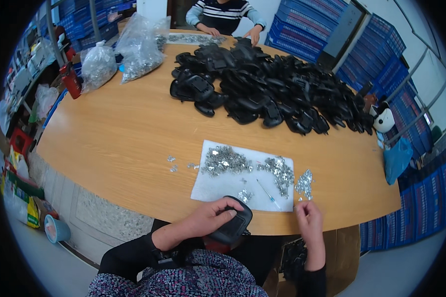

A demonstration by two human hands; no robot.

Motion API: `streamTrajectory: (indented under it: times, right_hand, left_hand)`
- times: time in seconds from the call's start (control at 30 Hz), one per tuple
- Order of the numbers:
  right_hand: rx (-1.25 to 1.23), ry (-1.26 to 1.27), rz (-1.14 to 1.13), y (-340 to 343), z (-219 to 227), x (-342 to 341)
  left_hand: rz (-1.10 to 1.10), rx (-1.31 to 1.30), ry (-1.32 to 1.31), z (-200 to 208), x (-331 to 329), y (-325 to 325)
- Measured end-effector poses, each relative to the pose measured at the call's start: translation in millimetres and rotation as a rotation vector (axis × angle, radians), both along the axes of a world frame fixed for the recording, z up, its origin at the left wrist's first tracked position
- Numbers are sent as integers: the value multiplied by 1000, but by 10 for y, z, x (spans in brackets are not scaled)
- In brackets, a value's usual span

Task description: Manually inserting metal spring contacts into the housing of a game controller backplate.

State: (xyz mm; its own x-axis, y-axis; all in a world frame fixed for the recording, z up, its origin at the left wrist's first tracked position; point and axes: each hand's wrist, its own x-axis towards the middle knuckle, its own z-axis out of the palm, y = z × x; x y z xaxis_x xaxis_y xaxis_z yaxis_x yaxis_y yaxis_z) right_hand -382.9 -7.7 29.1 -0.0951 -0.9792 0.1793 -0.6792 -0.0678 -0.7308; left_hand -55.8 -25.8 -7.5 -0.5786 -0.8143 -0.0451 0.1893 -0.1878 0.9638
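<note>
My left hand [214,216] grips a black plastic shell [231,228], rounded with a recessed middle, at the table's near edge. Its thumb lies across the shell's face. Over the near edge, further right, my right hand [309,220] has its fingers curled and pinched together. Anything between those fingertips is too small to make out. Just beyond them lies a small heap of shiny metal pieces [305,184]. A white foam sheet [203,190] in front of me bears larger heaps of metal pieces [227,161] and a thin pen-like tool [268,194].
A big pile of black plastic shells [262,86] covers the table's far right. Clear bags of small parts [142,49] stand far left, near a red bottle [70,79]. Across the wooden table [114,128] another person [227,15] works. Blue crates [307,24] are stacked behind.
</note>
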Motion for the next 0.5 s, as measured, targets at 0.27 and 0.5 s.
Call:
streamTrajectory:
  times: [0.27, 0.5]
  right_hand:
    - [-20, 134, 473, 63, 501, 1009]
    - [153, -227, 392, 10, 354, 1193]
  left_hand:
    - [8, -498, -372, 346, -17, -7]
    - [273, -539, -395, 336, 3, 44]
